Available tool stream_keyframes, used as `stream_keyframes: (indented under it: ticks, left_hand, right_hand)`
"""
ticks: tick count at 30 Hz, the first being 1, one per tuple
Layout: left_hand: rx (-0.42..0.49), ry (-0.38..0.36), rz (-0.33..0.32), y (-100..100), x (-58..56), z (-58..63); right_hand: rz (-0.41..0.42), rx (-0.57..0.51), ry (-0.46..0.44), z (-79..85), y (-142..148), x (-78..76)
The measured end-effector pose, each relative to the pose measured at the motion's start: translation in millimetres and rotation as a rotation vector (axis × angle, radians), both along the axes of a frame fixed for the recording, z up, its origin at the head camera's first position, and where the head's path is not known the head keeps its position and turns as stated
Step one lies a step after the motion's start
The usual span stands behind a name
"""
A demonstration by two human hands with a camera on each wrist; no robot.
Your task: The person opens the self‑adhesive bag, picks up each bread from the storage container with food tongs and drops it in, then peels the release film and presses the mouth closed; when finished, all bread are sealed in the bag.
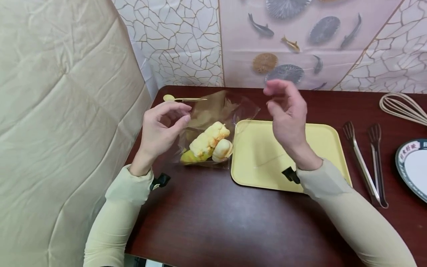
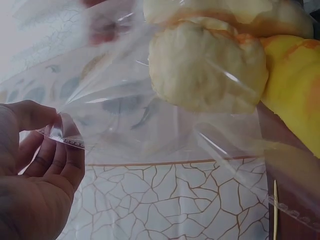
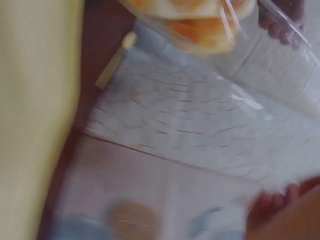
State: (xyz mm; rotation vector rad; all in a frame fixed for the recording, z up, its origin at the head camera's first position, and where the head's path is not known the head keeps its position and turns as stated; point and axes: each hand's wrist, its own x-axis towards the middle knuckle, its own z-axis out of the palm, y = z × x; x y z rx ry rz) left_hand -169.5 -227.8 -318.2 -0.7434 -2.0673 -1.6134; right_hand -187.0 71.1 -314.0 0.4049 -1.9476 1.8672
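Observation:
A clear zip-edged plastic bag (image 1: pixel 205 111) holds several bread-like pieces: a long pale bun (image 1: pixel 210 139), a smaller round bun (image 1: pixel 222 150) and a bright yellow piece (image 1: pixel 191 157). At the bag's left side, my left hand (image 1: pixel 163 128) pinches the zip edge between thumb and fingers; the left wrist view shows the film there. My right hand (image 1: pixel 288 118) is raised above the yellow tray (image 1: pixel 257 148), its fingers loosely bent and blurred. A gap shows between it and the bag's right corner, and nothing is visible in its grasp.
A pale yellow spoon (image 1: pixel 169 98) lies behind the bag. Right of the tray are two pairs of metal tongs (image 1: pixel 361 163), a whisk (image 1: pixel 401 107) and a rimmed plate (image 1: pixel 415 163). A draped cloth wall (image 1: pixel 66 111) borders the table's left side.

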Motion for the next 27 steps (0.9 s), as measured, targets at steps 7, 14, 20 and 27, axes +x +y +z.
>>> stream_keyframes:
  ticks: [7,14,20,27]
  left_hand:
    - [0.001,-0.003,0.001,-2,0.3,-0.1]
    - [0.012,-0.023,0.061,-9,-2.1,-4.4]
    - [0.025,-0.064,0.096,-17,-4.2,-7.1]
    - [0.04,-0.085,0.125,-19,-8.5,-7.5]
  right_hand:
    - [0.349,0.325,-0.465,-25.1,23,-7.5]
    - [0.223,0.255,-0.329,-36.9,8,-2.0]
    - [0.171,0.162,-0.175,-42.7,3,3.4]
    - [0.083,0.009,-0.042,-47.1,-5,4.1]
